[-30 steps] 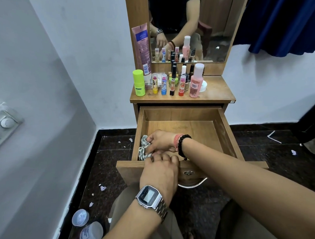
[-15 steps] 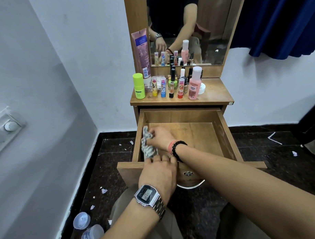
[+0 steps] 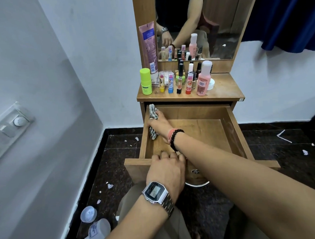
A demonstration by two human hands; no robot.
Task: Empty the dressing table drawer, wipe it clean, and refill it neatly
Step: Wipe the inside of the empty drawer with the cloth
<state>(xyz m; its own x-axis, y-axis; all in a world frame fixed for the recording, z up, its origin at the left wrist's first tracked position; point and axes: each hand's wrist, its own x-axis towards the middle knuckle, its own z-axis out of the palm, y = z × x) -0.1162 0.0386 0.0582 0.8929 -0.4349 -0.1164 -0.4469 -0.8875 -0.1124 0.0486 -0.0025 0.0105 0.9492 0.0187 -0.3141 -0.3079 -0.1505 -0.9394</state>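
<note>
1. Our right hand gripped the checked cloth against the left inner wall of the open drawer.
2. Our left hand curled its fingers over the drawer's front edge.

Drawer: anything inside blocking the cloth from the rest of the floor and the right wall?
Nothing visible. The right hand presses the cloth against the left wall; the drawer floor to its right is bare up to the right wall. The left hand only grips the front edge.
</note>
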